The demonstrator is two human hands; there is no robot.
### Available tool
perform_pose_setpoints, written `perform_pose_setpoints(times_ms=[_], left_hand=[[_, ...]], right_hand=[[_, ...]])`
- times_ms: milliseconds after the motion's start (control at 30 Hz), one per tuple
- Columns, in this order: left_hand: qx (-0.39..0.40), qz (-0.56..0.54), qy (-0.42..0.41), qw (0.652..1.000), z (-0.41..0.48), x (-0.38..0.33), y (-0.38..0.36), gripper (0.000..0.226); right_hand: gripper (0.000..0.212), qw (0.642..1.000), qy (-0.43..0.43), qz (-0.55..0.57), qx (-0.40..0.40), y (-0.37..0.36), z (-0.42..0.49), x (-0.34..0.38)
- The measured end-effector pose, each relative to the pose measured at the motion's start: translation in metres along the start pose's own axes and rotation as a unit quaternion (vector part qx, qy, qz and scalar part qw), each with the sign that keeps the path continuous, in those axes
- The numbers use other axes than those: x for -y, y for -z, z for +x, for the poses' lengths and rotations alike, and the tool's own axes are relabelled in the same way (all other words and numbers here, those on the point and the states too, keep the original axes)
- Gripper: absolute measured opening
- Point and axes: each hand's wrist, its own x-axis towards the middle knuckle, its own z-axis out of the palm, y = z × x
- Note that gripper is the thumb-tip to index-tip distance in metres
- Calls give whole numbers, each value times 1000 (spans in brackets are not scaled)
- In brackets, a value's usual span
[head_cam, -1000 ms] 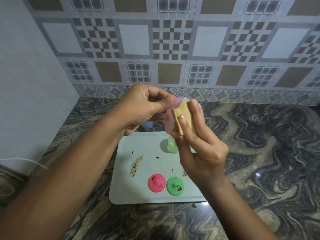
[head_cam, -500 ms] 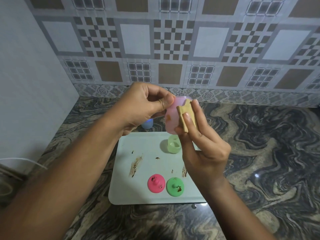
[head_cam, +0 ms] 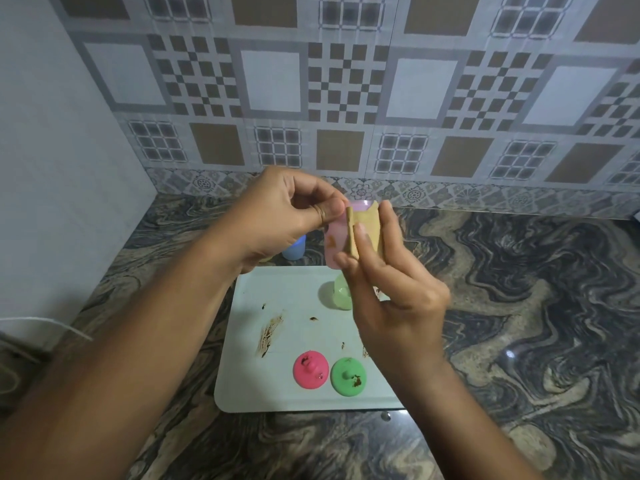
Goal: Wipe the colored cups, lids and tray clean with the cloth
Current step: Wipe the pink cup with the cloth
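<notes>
My left hand (head_cam: 280, 216) grips a pale pink cup (head_cam: 335, 237) in the air above the tray, a brown smear on its side. My right hand (head_cam: 391, 296) pinches a folded tan cloth (head_cam: 363, 233) against the cup's right side. Below lies the white tray (head_cam: 249, 386), streaked with brown smears. On it stand a light green cup (head_cam: 341, 294), partly hidden by my right hand, a pink lid (head_cam: 310, 370) and a green lid (head_cam: 348, 376), both spotted with brown dirt. A blue cup (head_cam: 293, 249) sits behind the tray, mostly hidden by my left hand.
The tray rests on a dark marbled stone counter (head_cam: 536, 306). A patterned tiled wall (head_cam: 346, 98) runs along the back and a plain white wall (head_cam: 52, 168) closes the left side. A thin white cord (head_cam: 52, 323) hangs at the left edge.
The pink cup has turned in my left hand, so the brown smear on its side now shows. My right hand has shifted the cloth slightly up and right along it.
</notes>
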Motion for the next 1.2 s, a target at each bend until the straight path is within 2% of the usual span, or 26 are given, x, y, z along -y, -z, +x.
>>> perform_pose_setpoints(times_ms=[100,233,367,400,500,667,700,800,967,1100,1200], left_hand=[[5,13,-7,1000,-1,-1,2,15],[21,-3,18,1000,-3,-3,5,15],[15,-46,42,998,-3,-8,2,16],[9,-57,43,997,-3,-9,1,18],[3,-70,31,997,-2,-9,1,25],[38,-80,15,996,-4,-5,8,23],[34,-74,14,997,-4,-5,9,20],[23,-56,10,998,-4,-6,6,15],[3,-52,-4,999,-7,-10,3,20],[-23,59,-36,997,-7,-12,-3,31],[25,43,-21,999,-6,-12,3,31]], right_hand=[[30,998,-45,45,-21,1,2,-2],[30,965,-195,159,-67,6,9,4],[71,951,-220,217,-3,13,5,3],[71,949,-224,220,16,12,4,4],[27,955,-214,206,4,8,4,5],[17,970,-167,176,-15,10,3,-6],[19,980,-137,144,-7,10,2,-9],[52,999,-30,30,3,10,1,-14],[49,1000,-23,6,-19,13,4,-13],[58,998,38,-45,21,11,1,-11],[59,999,29,-27,-2,13,6,-12]])
